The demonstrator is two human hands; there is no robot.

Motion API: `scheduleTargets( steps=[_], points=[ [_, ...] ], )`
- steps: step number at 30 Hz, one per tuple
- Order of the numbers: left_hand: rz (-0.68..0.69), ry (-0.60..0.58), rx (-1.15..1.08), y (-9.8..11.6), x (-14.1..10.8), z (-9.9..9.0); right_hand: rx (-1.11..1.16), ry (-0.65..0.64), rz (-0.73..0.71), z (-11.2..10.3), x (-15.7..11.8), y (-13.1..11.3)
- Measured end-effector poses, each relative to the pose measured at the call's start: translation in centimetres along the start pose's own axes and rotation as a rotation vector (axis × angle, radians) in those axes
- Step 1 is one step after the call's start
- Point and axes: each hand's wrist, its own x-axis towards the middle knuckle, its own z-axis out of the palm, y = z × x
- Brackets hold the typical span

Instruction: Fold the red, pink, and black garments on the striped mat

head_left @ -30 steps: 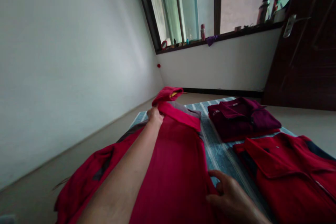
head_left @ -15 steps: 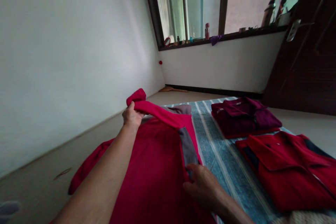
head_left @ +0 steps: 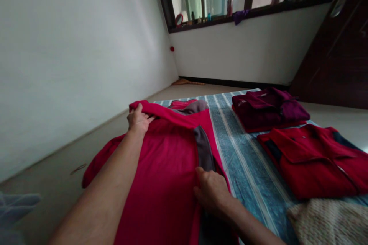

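A bright pink-red jacket point(head_left: 166, 168) with grey side panels lies spread on a blue striped bedsheet point(head_left: 247, 172). My left hand point(head_left: 138, 119) grips the jacket's sleeve near its far end, thumb on top, with the sleeve stretched across the upper part of the garment. Lower down, my right hand point(head_left: 211, 189) pinches the jacket's right edge by the grey panel point(head_left: 204, 147). The grey collar point(head_left: 197, 107) shows at the far end. Another sleeve point(head_left: 103, 157) hangs over the bed's left side, partly behind my left forearm.
To the right lie a folded maroon jacket point(head_left: 270, 107) and a folded red jacket point(head_left: 319, 160). A beige knitted item point(head_left: 330, 222) is at the lower right. White walls point(head_left: 86, 46) stand left and ahead, a windowsill point(head_left: 207, 22) holds small items, and a dark door point(head_left: 336, 57) is at right.
My left hand has brought the sleeve lower and to the left, and its raised end now lies flatter. My right hand still grips the edge. The view has tilted down.
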Motion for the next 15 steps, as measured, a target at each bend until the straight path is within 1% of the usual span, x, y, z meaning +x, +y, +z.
scheduleTargets(
  steps=[1,3,7,9,11,13,15],
  points=[
    [0.01,-0.008,0.019,0.2,0.2,-0.2,-0.019,-0.003,-0.016,0.1,-0.1,-0.1],
    [-0.02,0.02,0.072,0.1,0.3,-0.9,-0.055,-0.006,-0.041,0.5,-0.4,-0.3],
    [-0.14,0.117,0.15,-1.5,-0.2,-2.8,-0.101,0.01,-0.084,1.4,-0.7,-0.6],
    [-0.154,0.121,0.153,-2.1,-0.4,-3.2,-0.108,0.016,-0.105,1.6,-0.8,-0.6],
    [-0.146,0.086,0.142,-2.0,-0.4,-3.0,-0.108,0.022,-0.13,1.7,-0.7,-0.6],
    [-0.115,0.036,0.121,-1.2,-0.1,-2.4,-0.106,0.036,-0.158,1.8,-0.6,-0.7],
    [-0.056,-0.01,0.091,-0.3,0.5,-1.8,-0.111,0.037,-0.169,2.1,-0.6,-0.9]
  ],
)
